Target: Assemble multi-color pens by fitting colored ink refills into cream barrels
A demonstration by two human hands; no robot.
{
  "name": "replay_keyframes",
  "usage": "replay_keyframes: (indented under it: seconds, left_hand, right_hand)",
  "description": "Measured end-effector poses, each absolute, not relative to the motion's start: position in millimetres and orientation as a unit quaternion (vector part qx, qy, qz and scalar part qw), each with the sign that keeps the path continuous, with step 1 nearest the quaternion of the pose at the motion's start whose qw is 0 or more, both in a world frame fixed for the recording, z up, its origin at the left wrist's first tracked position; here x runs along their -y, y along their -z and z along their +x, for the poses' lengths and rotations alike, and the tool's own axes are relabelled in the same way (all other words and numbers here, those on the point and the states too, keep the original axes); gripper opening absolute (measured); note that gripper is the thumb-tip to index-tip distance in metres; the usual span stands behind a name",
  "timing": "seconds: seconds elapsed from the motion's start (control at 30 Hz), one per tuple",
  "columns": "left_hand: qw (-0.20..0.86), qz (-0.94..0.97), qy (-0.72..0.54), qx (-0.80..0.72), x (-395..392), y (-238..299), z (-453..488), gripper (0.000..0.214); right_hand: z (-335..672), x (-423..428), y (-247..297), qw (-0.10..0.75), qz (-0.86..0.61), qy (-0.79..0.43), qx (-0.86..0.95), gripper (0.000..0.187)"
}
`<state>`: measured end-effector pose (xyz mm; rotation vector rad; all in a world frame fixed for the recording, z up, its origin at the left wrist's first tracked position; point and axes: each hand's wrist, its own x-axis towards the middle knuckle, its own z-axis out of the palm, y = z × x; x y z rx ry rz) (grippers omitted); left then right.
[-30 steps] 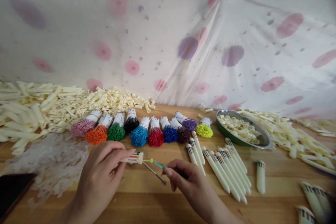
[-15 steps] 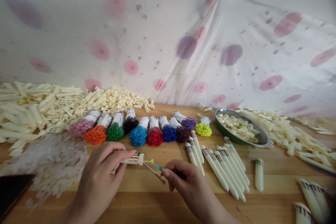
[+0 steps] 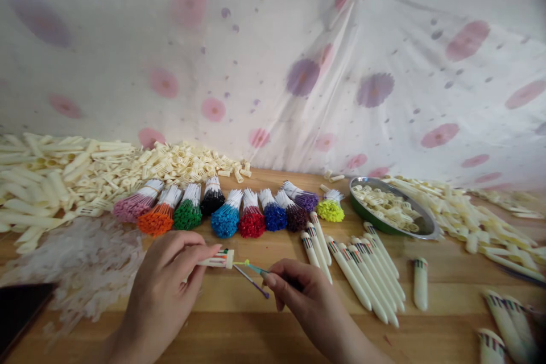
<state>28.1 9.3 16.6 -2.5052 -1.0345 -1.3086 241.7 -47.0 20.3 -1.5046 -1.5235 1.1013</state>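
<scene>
My left hand (image 3: 170, 281) is closed around a short cream multicolour-pen part (image 3: 218, 259) with coloured strips in its slots. From its right end stick out a yellow-tipped pen refill (image 3: 241, 263) and a purple-tipped refill (image 3: 255, 284), which slants down to the right. My right hand (image 3: 298, 293) pinches a thin light-blue stick (image 3: 257, 269); its kind is unclear. The stick's tip meets the yellow tip or lies right beside it. Behind my hands stand bundles of refills, among them a light-blue bundle (image 3: 224, 220) and a red bundle (image 3: 251, 220).
Finished-looking multicolour pens (image 3: 362, 278) lie to the right. A metal-rimmed bowl (image 3: 429, 222) holds small cream parts. Cream tubes (image 3: 34, 193) and clear plastic pieces (image 3: 94, 256) are heaped at left, near a dark flat object (image 3: 23, 310). A patterned sheet (image 3: 264, 57) hangs behind.
Almost nothing differs. Both hands keep their place, and the light-blue stick's tip has shifted very slightly at the yellow refill tip.
</scene>
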Motion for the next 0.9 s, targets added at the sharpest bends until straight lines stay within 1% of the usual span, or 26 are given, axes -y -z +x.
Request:
replay_keyframes:
  seconds: [0.13,0.2,0.3,0.4,0.57,0.7,0.9]
  left_hand:
    - [0.042,-0.83,0.442,0.339,-10,-16,28,0.024]
    - [0.009,-0.838,0.436,0.328,-11,-15,28,0.026]
    - [-0.048,-0.856,0.41,0.311,-11,-12,28,0.031]
    - [-0.09,-0.874,0.374,0.295,-10,-9,28,0.034]
    - [-0.117,-0.891,0.344,0.272,-9,-6,27,0.039]
    - [-0.126,-0.896,0.343,0.253,-8,-6,28,0.042]
    - [-0.124,-0.909,0.303,0.257,-1,-16,32,0.036]
  right_hand:
    - [244,47,-17,0.365,-0.576,-0.381,0.625,0.035]
    - [248,46,-16,0.371,-0.564,-0.31,0.67,0.032]
    - [255,45,-15,0.379,-0.52,-0.173,0.746,0.024]
    - [260,44,-16,0.366,-0.476,-0.088,0.795,0.02]
    - [261,46,-19,0.348,-0.434,-0.033,0.83,0.023]
    - [260,48,-23,0.344,-0.412,-0.013,0.843,0.02]
    - [261,55,-25,0.308,-0.383,0.031,0.87,0.012]
